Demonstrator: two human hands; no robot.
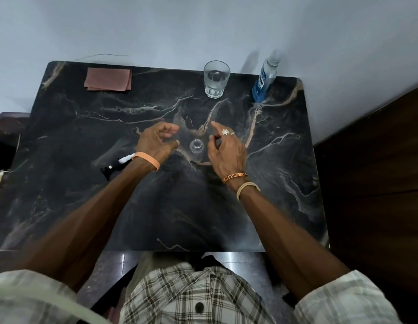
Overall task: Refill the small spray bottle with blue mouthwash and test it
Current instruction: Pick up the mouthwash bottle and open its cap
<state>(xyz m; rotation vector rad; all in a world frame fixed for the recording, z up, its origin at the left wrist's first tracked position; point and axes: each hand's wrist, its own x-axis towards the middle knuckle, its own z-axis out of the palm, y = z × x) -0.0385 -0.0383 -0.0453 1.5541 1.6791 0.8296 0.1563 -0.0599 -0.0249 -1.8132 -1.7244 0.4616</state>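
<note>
Plaid shirt (191, 298): seen lowest in view, just past the near edge of the table (156, 206); both bare forearms are stretched over that edge toward the middle
Table edges: dark marbled top with rounded far corners; far edge is set against a pale wall; dark wood is seen beyond the right edge
Open room: the near half of the top is left bare under the forearms; more bare surface is seen at the left
Small spray bottle (196, 148): stood upright at the centre, clear, neck uncapped (no liquid can be made out inside); it is flanked by both hands, touched by neither
Left hand (156, 143): fingers loosely curled, nothing held
Right hand (226, 150): fingers spread, nothing held
Spray top (117, 163): laid on its side by the left wrist
Glass (216, 78): at the far edge, clear liquid in it
Mouthwash bottle (265, 78): at the far right corner, blue liquid partly filling it
Cloth (108, 79): folded, far left
</note>
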